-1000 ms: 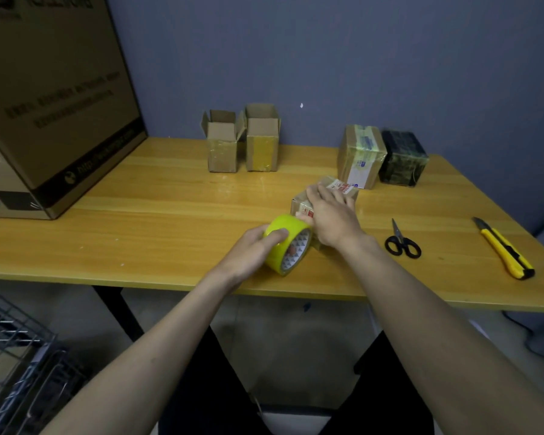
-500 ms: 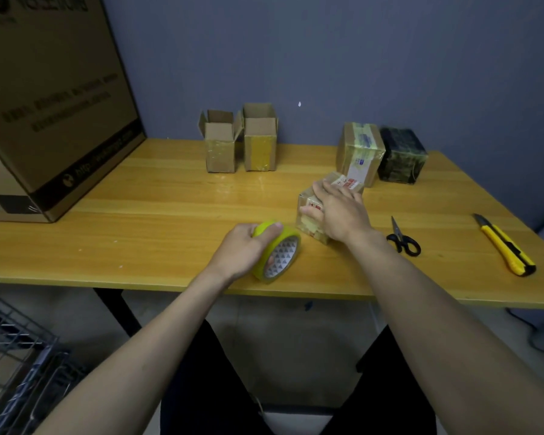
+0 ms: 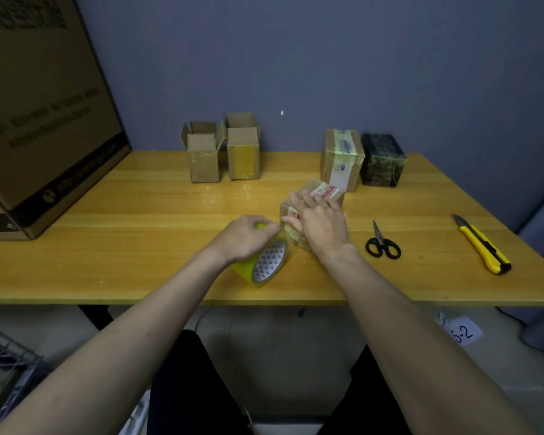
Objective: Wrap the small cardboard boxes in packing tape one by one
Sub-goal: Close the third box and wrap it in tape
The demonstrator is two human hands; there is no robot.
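Observation:
A small cardboard box (image 3: 324, 191) with red and white labels lies near the middle of the wooden table (image 3: 139, 221). My right hand (image 3: 322, 222) lies flat on top of it, fingers straight, pressing down. My left hand (image 3: 247, 237) grips a yellow tape roll (image 3: 264, 262) that stands on edge right beside the box's near left corner. Two open cardboard boxes (image 3: 203, 155) (image 3: 243, 149) stand at the back. A taped cardboard box (image 3: 341, 158) and a dark wrapped box (image 3: 382, 160) stand at the back right.
Black scissors (image 3: 382, 243) lie just right of my right wrist. A yellow utility knife (image 3: 482, 244) lies near the right edge. A large cardboard carton (image 3: 41, 105) fills the left end of the table. A wire rack (image 3: 0, 368) stands below left.
My left hand pulled the tape roll back from the box, then brought it up against the box's near corner again. My right hand stayed pressing on the box.

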